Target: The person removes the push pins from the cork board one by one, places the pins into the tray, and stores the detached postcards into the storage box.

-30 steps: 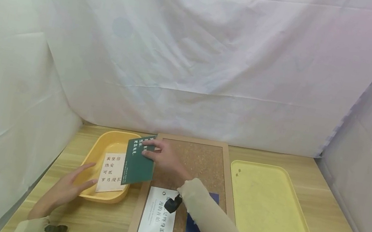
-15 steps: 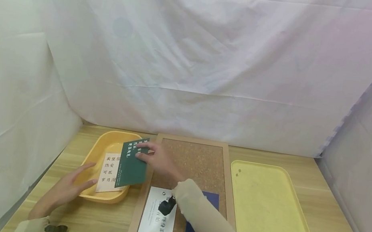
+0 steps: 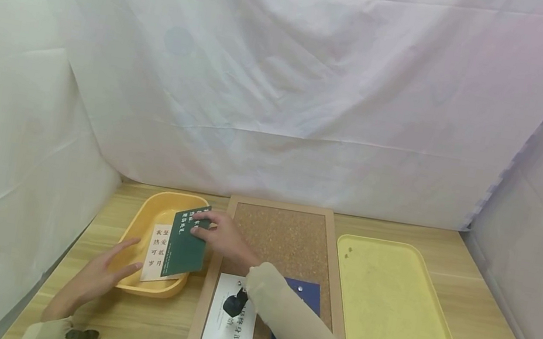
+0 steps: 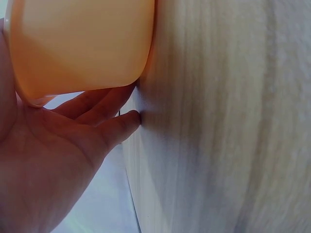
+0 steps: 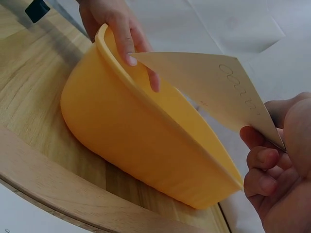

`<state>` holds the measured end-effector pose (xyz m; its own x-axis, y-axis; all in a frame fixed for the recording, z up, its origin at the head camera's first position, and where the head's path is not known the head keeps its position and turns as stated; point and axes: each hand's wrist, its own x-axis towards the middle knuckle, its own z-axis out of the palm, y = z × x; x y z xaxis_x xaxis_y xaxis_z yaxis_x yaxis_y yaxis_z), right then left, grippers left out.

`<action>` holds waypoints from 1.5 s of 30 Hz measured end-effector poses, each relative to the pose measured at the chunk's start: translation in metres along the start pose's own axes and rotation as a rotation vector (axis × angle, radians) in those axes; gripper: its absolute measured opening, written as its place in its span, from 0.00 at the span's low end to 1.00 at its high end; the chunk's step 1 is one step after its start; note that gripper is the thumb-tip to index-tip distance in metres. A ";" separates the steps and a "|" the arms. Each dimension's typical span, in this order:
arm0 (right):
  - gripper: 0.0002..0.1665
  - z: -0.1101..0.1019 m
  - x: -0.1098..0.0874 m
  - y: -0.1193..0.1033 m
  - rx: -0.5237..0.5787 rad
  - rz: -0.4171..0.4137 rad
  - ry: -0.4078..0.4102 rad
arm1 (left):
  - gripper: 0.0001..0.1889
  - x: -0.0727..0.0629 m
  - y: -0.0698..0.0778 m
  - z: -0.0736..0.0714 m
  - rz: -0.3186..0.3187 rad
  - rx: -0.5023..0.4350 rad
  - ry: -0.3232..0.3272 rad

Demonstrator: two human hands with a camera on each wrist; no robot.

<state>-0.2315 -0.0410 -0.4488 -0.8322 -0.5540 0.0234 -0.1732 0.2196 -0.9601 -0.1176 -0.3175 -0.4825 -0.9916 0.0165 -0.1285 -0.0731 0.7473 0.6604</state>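
Note:
My right hand (image 3: 227, 239) pinches the top right of a dark green postcard (image 3: 184, 250) with white characters, held tilted over the yellow plastic basin (image 3: 151, 291). Its pale back, with a wavy line, faces the right wrist view, where thumb and curled fingers (image 5: 262, 158) hold one corner. A cream postcard (image 3: 155, 252) with dark characters lies in the basin, partly covered by the green one. My left hand (image 3: 91, 277) grips the basin's near left corner, thumb over the rim; in the left wrist view other fingers (image 4: 121, 128) reach down outside the wall to the tabletop.
A wood-framed corkboard (image 3: 284, 237) lies beside the basin. On it are a white postcard (image 3: 217, 327) and a blue postcard (image 3: 312, 297), each with a small pin, both partly behind my right arm. A shallow pale yellow tray (image 3: 398, 314) is at the right. White cloth (image 3: 286, 77) encloses the table.
My right hand has carried the green postcard left and slightly down over the basin, covering more of the cream one. More of the blue postcard shows. My left hand has stayed put.

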 end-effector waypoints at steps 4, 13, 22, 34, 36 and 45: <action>0.20 0.002 0.001 0.000 -0.027 -0.003 0.003 | 0.39 0.000 0.000 0.000 0.000 0.002 0.003; 0.21 0.007 0.003 0.002 -0.067 0.012 0.011 | 0.39 0.000 -0.001 -0.001 0.011 0.005 0.012; 0.24 0.015 0.005 0.003 -0.133 0.027 0.029 | 0.39 -0.001 -0.001 -0.001 0.006 0.005 0.014; 0.28 0.024 0.000 0.005 -0.121 0.073 -0.010 | 0.37 -0.001 -0.003 -0.001 0.043 0.012 0.023; 0.29 0.026 0.000 0.005 -0.118 0.067 -0.018 | 0.37 -0.002 -0.003 -0.001 0.043 0.010 0.024; 0.30 0.029 0.001 0.009 -0.128 0.041 -0.038 | 0.38 -0.001 -0.004 -0.001 0.040 0.005 0.026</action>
<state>-0.2188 -0.0634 -0.4657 -0.8197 -0.5721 -0.0276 -0.2077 0.3418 -0.9165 -0.1160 -0.3214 -0.4839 -0.9961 0.0292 -0.0828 -0.0329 0.7499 0.6607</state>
